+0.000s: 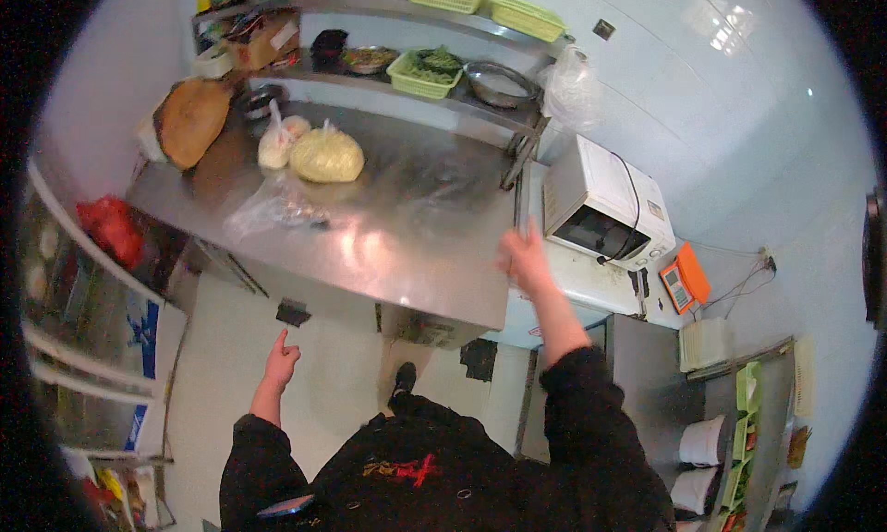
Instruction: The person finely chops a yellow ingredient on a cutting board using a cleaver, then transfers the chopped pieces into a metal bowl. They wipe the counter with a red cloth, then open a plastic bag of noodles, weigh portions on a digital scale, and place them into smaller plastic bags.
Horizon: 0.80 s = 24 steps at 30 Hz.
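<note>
My right hand (524, 260) is raised over the right end of a stainless steel table (443, 269); its fingers are blurred and look curled, and whether it holds anything is unclear. Low at the left, my left hand (281, 361) hangs above the floor, one finger extended, with nothing in it. On the table lie a clear plastic bag of pale yellow food (327, 156), a knotted white bag (276, 144) and a crumpled clear plastic bag (267, 208). A round wooden chopping block (195, 122) leans at the table's back left corner.
Shelves above the table hold a green basket of leafy greens (424, 73) and a metal bowl (500, 85). A white microwave oven (603, 199) and an orange scale (682, 280) stand at right. Glass-doored cabinets (90, 324) line the left; a cardboard box (433, 330) sits under the table.
</note>
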{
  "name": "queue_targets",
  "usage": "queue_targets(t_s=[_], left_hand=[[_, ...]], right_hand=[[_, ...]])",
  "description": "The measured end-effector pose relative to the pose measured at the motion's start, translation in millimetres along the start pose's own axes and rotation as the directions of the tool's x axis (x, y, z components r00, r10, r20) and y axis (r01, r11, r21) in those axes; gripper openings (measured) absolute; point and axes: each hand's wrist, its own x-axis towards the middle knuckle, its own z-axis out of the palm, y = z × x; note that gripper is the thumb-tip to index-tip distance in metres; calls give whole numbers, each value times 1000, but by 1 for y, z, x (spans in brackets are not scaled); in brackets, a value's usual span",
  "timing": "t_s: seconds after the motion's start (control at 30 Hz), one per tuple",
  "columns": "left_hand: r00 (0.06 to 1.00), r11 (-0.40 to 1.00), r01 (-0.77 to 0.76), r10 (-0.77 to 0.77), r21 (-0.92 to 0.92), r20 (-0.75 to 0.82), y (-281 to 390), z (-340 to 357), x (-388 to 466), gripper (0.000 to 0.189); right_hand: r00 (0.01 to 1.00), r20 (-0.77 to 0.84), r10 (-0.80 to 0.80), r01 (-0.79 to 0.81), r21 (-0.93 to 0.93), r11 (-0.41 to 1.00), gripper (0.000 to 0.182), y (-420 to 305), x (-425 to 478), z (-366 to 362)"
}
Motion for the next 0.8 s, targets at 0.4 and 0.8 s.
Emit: queue_targets(t_s=[0.4, 0.8], left_hand=[[967, 903, 246, -201, -353, 159, 111, 58, 54, 41], [881, 980, 8, 88, -200, 464, 236, 80, 261, 40]], right_hand=[[904, -381, -197, 403, 600, 691, 55, -194, 321, -121], [421, -95, -902, -198, -980, 11, 19, -195, 275, -139]])
